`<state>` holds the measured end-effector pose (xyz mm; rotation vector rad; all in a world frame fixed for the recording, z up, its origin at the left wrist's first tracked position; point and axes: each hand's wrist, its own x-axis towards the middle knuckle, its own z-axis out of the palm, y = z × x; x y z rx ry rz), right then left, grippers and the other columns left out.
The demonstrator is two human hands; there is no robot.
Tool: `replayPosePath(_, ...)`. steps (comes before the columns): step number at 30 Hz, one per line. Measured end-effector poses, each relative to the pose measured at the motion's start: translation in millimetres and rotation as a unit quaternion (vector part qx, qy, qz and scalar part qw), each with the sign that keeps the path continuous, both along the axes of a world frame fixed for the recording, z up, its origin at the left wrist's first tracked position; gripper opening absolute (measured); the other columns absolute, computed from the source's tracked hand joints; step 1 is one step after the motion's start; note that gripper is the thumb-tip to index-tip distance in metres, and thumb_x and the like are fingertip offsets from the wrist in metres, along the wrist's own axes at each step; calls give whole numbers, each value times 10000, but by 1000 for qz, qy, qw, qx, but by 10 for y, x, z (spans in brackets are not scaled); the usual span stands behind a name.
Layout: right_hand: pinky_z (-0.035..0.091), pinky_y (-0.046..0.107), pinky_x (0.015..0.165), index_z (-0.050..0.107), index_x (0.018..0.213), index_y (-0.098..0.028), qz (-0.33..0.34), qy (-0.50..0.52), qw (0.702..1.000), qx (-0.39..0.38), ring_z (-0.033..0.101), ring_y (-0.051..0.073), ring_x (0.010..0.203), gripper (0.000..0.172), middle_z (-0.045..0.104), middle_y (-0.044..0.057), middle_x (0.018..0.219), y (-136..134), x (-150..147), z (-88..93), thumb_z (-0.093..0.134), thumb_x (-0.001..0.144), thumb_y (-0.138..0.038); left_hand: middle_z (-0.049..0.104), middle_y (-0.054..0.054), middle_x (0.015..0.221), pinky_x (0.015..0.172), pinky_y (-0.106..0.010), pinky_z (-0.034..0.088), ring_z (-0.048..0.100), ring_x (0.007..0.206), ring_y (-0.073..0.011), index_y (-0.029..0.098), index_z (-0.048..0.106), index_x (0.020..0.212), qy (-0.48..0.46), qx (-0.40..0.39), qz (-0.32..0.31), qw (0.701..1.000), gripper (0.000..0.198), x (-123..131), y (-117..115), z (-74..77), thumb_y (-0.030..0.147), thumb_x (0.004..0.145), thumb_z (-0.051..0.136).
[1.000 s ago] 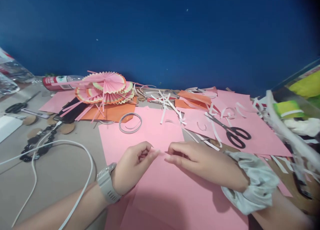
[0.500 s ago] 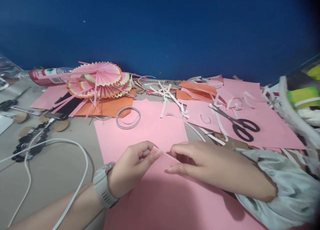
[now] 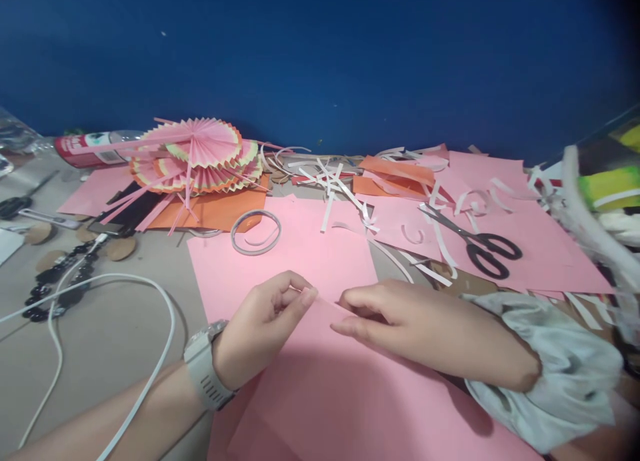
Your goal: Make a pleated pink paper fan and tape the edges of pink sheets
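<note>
A sheet of pink paper (image 3: 345, 394) is held by its far edge between my two hands. My left hand (image 3: 267, 321), with a grey watch at the wrist, pinches the far corner between thumb and fingers. Along the same edge, my right hand (image 3: 385, 317) grips the paper with its thumb on the near side and curled fingers behind. Another pink sheet (image 3: 220, 267) lies flat on the table beneath. On that sheet, beyond my left hand, rests a grey ring-shaped roll (image 3: 256, 233).
Black-handled scissors (image 3: 480, 244) lie on pink paper at the right. Pleated paper rosettes (image 3: 200, 154) stand at the back left beside a bottle (image 3: 87, 149). White paper strips (image 3: 330, 184) are scattered at the back. A white cable (image 3: 165, 307) loops across my left forearm.
The held sheet's near left edge has shifted rightward, showing more pink paper beneath it. My left hand has risen slightly at the corner. Both hands keep their grip.
</note>
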<state>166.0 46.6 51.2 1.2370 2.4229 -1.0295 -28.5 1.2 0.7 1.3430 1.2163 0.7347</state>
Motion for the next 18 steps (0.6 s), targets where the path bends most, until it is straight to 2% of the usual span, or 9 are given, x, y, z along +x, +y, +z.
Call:
replayPosePath(3, 181, 256, 454, 334, 622, -190, -5, 12, 1000, -18, 363, 77, 485, 366, 378, -64, 529, 29, 15, -16, 393, 865, -458, 293, 93, 526, 436, -180, 200, 237, 468, -62, 175, 489, 853, -10, -2, -2, 1000, 195, -6, 0, 20, 354, 900, 424)
replayPosePath(7, 202, 242, 456, 334, 617, -195, -62, 25, 998, 2, 344, 83, 497, 371, 356, -67, 530, 73, 51, 67, 399, 860, -467, 381, 70, 597, 470, -173, 247, 307, 518, -65, 165, 517, 846, -9, -15, -37, 999, 193, -8, 9, 74, 355, 865, 488)
replayPosePath(12, 308, 230, 541, 538, 763, -229, -89, 93, 991, -22, 493, 107, 634, 235, 551, -50, 694, 87, -3, 199, 451, 853, -428, 416, 50, 624, 488, -188, 254, 324, 558, -79, 146, 541, 726, 43, -31, -141, 989, 299, 16, -9, 127, 381, 878, 434)
replayPosePath(15, 294, 235, 515, 570, 783, -219, -103, 137, 985, -9, 480, 104, 573, 237, 531, -44, 623, 81, -74, 142, 432, 868, -393, 424, 47, 648, 495, -193, 267, 338, 571, -82, 155, 521, 710, 36, -29, -189, 981, 287, 39, -26, 134, 364, 881, 426)
replayPosePath(18, 266, 236, 478, 561, 754, -201, -110, 155, 982, -9, 426, 94, 513, 285, 489, -51, 572, 81, -94, 54, 437, 855, -438, 371, 48, 627, 491, -204, 260, 323, 569, -88, 159, 468, 663, 85, -13, -160, 983, 334, 45, -27, 117, 426, 861, 441)
